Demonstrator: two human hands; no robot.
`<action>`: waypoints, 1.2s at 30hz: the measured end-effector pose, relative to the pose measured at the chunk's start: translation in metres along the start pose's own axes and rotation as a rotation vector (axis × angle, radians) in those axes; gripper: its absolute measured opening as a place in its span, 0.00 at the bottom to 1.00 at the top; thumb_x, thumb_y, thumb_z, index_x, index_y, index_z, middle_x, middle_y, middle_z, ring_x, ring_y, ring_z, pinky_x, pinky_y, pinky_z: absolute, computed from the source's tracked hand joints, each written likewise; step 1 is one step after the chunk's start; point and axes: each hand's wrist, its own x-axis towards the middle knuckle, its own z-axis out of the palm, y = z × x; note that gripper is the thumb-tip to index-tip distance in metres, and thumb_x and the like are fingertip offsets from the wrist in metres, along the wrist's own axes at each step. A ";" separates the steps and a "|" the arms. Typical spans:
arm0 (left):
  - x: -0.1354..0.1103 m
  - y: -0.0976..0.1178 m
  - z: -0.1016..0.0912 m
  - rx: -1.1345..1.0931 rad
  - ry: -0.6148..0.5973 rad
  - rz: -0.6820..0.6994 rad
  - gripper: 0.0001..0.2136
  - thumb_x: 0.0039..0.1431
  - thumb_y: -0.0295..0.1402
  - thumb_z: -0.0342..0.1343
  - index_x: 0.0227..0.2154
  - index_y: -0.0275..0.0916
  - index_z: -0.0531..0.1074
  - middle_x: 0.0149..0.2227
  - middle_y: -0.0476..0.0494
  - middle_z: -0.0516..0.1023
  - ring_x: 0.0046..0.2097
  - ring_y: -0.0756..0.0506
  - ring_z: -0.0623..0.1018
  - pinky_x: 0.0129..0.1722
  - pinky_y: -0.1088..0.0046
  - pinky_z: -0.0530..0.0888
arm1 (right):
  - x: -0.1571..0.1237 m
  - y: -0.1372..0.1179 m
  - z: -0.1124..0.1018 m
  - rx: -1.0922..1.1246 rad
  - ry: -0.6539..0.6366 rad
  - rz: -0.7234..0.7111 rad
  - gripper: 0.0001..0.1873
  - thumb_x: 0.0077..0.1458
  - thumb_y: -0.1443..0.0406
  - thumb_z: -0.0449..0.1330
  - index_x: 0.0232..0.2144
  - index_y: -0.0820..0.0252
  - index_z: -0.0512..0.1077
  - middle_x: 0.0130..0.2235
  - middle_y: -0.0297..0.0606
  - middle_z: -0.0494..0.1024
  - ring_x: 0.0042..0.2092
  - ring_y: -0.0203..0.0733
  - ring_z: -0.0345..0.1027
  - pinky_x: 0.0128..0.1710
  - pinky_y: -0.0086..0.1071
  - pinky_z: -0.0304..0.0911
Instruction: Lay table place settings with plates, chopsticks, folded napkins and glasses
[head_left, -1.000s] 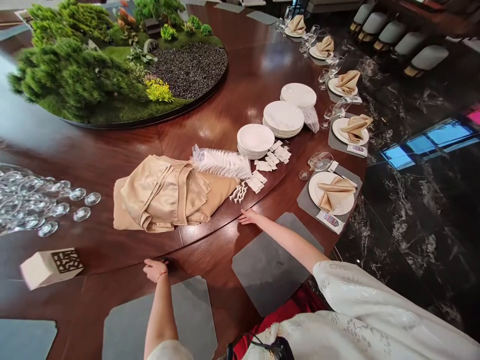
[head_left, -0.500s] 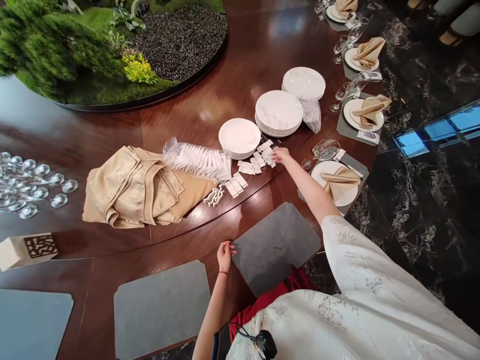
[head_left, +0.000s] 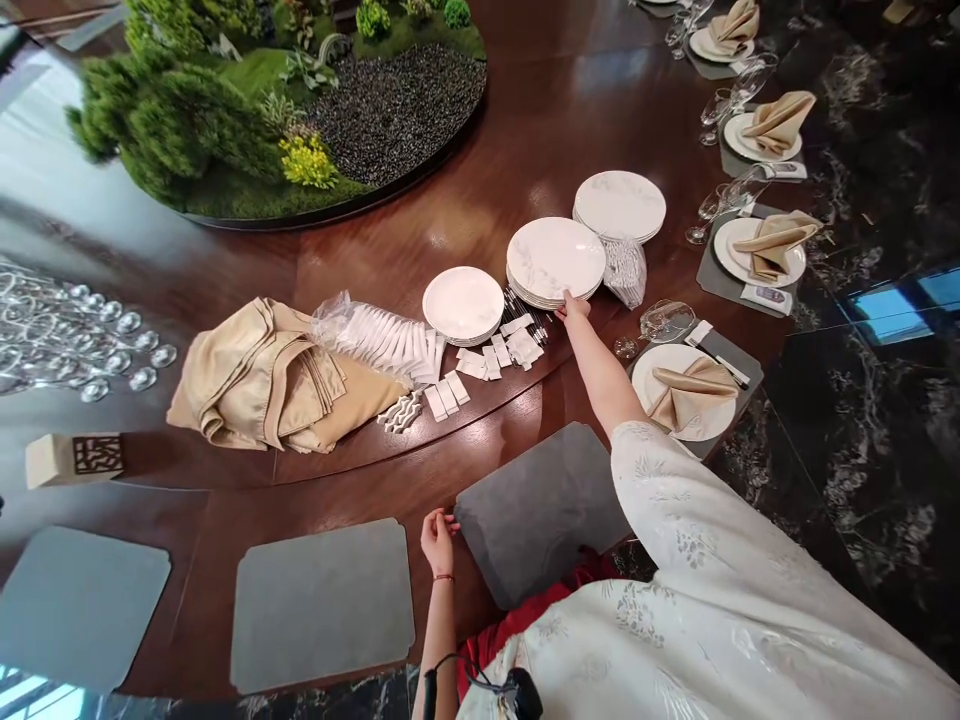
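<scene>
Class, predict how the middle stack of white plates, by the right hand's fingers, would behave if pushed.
The stack is probably heavy, being ceramic-looking and several layers deep. Its smooth top plate may slide over those beneath. Looking hard and thin-rimmed, it could chip if knocked.

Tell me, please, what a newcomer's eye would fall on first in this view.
Probably the miniature garden at the upper left, its green shrubs and yellow flowers bright against the dark table. Next might come the white plates, in three stacks from the centre rightward, with the right grip at the near edge of the middle stack. The beige cloths heaped left of centre also stand out.
</scene>
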 end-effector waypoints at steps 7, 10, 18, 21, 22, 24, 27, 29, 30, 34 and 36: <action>-0.026 0.002 0.016 -0.065 0.000 0.018 0.24 0.46 0.55 0.67 0.34 0.38 0.73 0.26 0.47 0.79 0.22 0.48 0.79 0.23 0.76 0.72 | -0.038 0.004 -0.008 0.309 0.077 0.120 0.16 0.64 0.73 0.61 0.52 0.58 0.68 0.45 0.34 0.81 0.34 0.28 0.77 0.40 0.30 0.80; -0.048 -0.010 0.016 -0.092 0.011 0.033 0.24 0.47 0.54 0.67 0.35 0.38 0.73 0.26 0.47 0.79 0.23 0.48 0.79 0.24 0.76 0.73 | -0.055 0.005 -0.021 0.323 0.026 0.113 0.23 0.60 0.76 0.62 0.56 0.58 0.68 0.48 0.39 0.82 0.39 0.33 0.81 0.42 0.34 0.81; -0.099 -0.026 0.038 -0.106 0.065 0.006 0.19 0.59 0.51 0.62 0.37 0.38 0.72 0.29 0.46 0.79 0.25 0.50 0.79 0.28 0.75 0.74 | -0.113 0.041 -0.110 0.096 -0.323 0.009 0.16 0.64 0.73 0.59 0.53 0.61 0.72 0.47 0.43 0.84 0.48 0.38 0.81 0.48 0.31 0.79; -0.101 -0.024 0.064 -0.111 0.000 0.014 0.17 0.65 0.48 0.59 0.41 0.37 0.74 0.32 0.43 0.80 0.29 0.48 0.80 0.31 0.74 0.76 | -0.141 0.073 -0.166 0.033 -0.451 0.010 0.14 0.63 0.71 0.63 0.50 0.58 0.74 0.47 0.38 0.85 0.47 0.38 0.81 0.47 0.31 0.79; -0.098 -0.023 0.073 -0.126 -0.027 0.025 0.16 0.67 0.47 0.59 0.43 0.37 0.75 0.34 0.40 0.81 0.34 0.47 0.81 0.34 0.73 0.76 | -0.151 0.084 -0.184 0.008 -0.490 0.030 0.14 0.62 0.70 0.64 0.50 0.57 0.74 0.46 0.38 0.85 0.46 0.38 0.82 0.47 0.32 0.79; -0.088 -0.023 0.089 -0.199 -0.087 0.050 0.16 0.70 0.46 0.56 0.47 0.37 0.74 0.46 0.34 0.82 0.48 0.42 0.83 0.40 0.72 0.78 | -0.171 0.106 -0.217 -0.062 -0.563 0.083 0.15 0.59 0.69 0.67 0.50 0.57 0.76 0.44 0.38 0.85 0.44 0.40 0.82 0.45 0.34 0.80; -0.070 -0.030 0.103 -0.300 -0.156 -0.011 0.21 0.75 0.49 0.48 0.58 0.40 0.70 0.57 0.31 0.78 0.58 0.40 0.79 0.47 0.69 0.78 | -0.199 0.138 -0.251 -0.198 -0.660 0.168 0.17 0.56 0.66 0.71 0.49 0.59 0.77 0.40 0.39 0.85 0.41 0.42 0.82 0.44 0.36 0.80; -0.061 -0.041 0.104 -0.294 -0.164 -0.102 0.23 0.76 0.50 0.45 0.61 0.39 0.67 0.55 0.31 0.79 0.54 0.42 0.80 0.46 0.68 0.78 | -0.213 0.159 -0.264 -0.284 -0.727 0.222 0.17 0.55 0.65 0.72 0.47 0.61 0.78 0.38 0.40 0.85 0.39 0.40 0.81 0.43 0.35 0.79; -0.059 -0.048 0.102 -0.266 -0.150 -0.144 0.23 0.75 0.50 0.46 0.61 0.39 0.67 0.51 0.33 0.80 0.50 0.43 0.81 0.44 0.69 0.78 | -0.218 0.169 -0.268 -0.328 -0.755 0.245 0.17 0.55 0.65 0.73 0.47 0.62 0.78 0.38 0.39 0.85 0.37 0.39 0.80 0.43 0.34 0.79; -0.070 -0.085 0.092 -0.111 -0.084 -0.247 0.15 0.68 0.36 0.58 0.54 0.38 0.69 0.33 0.47 0.76 0.33 0.49 0.76 0.39 0.72 0.77 | -0.222 0.199 -0.273 -0.474 -0.773 0.231 0.18 0.56 0.67 0.71 0.49 0.64 0.77 0.36 0.37 0.85 0.33 0.34 0.76 0.41 0.30 0.76; -0.080 -0.101 0.090 -0.065 -0.089 -0.273 0.14 0.63 0.30 0.60 0.50 0.39 0.69 0.27 0.53 0.71 0.30 0.51 0.72 0.39 0.71 0.77 | -0.218 0.207 -0.270 -0.527 -0.760 0.179 0.19 0.57 0.68 0.69 0.51 0.64 0.77 0.35 0.35 0.84 0.33 0.32 0.74 0.41 0.30 0.75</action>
